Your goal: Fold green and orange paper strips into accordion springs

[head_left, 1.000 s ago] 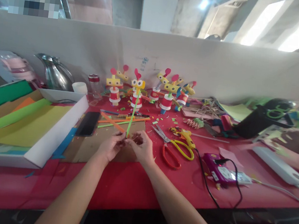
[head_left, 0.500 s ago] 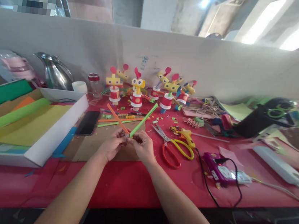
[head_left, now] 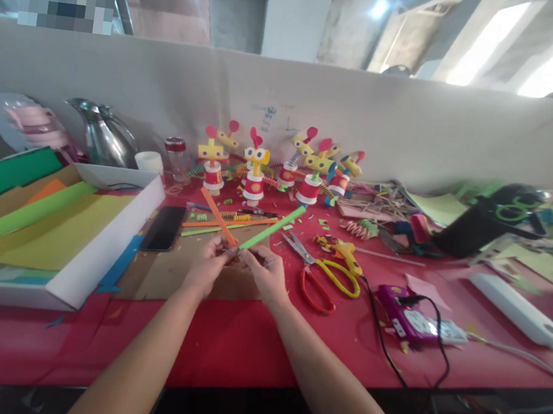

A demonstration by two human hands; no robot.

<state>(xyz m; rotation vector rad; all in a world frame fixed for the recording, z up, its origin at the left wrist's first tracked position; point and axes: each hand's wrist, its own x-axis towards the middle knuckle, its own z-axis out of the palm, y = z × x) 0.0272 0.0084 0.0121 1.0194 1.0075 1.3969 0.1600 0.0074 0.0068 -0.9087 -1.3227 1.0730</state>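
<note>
My left hand (head_left: 209, 264) pinches the near end of an orange paper strip (head_left: 217, 216), which slants up to the left. A green paper strip (head_left: 274, 228) is pinched at its near end by my right hand (head_left: 266, 274) and points up to the right. The two strips meet at my fingertips in a V; how they join there is hidden by the fingers. Both hands are closed, close together above a brown cardboard sheet (head_left: 156, 279). Just beyond, on the cardboard, lie another orange strip (head_left: 196, 224) and a green strip (head_left: 197, 231).
Scissors (head_left: 314, 265), a yellow glue gun (head_left: 348, 256) and a purple power strip (head_left: 412, 314) lie at right. At left are a phone (head_left: 163, 228) and a white box (head_left: 98, 266) of coloured paper. Several paper figures (head_left: 254, 184) stand at the back.
The green strip has swung lower to the right, so the V between the two strips is wider. Both hands stay closed on the strips in nearly the same place.
</note>
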